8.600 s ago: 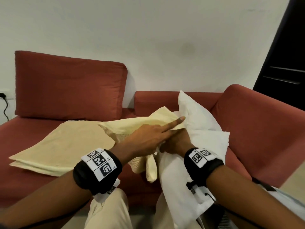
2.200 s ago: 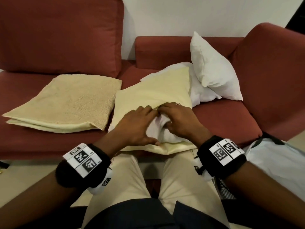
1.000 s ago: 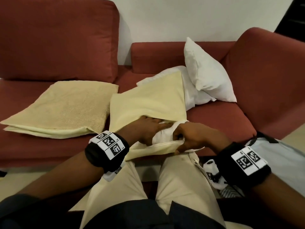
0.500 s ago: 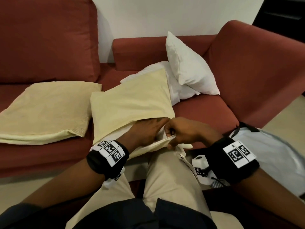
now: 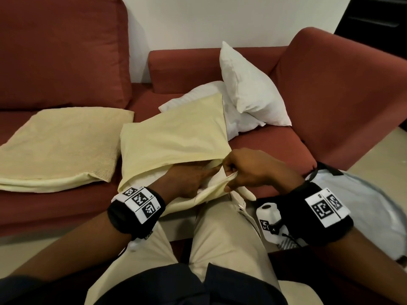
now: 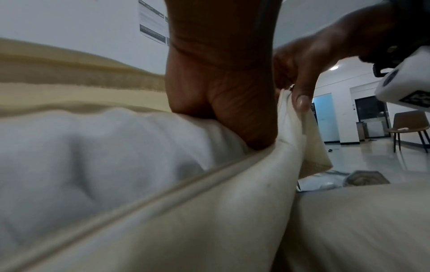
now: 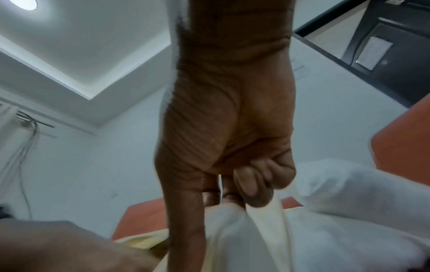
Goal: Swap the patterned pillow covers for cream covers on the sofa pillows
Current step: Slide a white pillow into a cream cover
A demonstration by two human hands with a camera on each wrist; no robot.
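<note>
A cream cover [image 5: 171, 139] lies on the sofa seat in front of me with a white pillow insert [image 5: 152, 175] showing at its open near edge. My left hand [image 5: 189, 179] reaches into that opening and presses on the insert [image 6: 93, 147]; its fingertips are hidden under the top flap. In the left wrist view only the heel of that hand [image 6: 221, 110] shows. My right hand [image 5: 237, 170] pinches the lower edge of the cover [image 7: 267, 220] between thumb and curled fingers [image 7: 253, 185] and holds it up. A second cream-covered pillow [image 5: 59, 146] lies flat to the left.
Two bare white pillows [image 5: 248, 84] lean at the back right of the red sofa [image 5: 341, 95], against its armrest. A pale bag [image 5: 363, 194] sits on the floor at my right. My knees in beige trousers [image 5: 220, 238] touch the seat front.
Both hands were on the insert at the opening. Now my left hand is pushed inside the cover and my right hand has taken hold of the cover's edge and lifted it.
</note>
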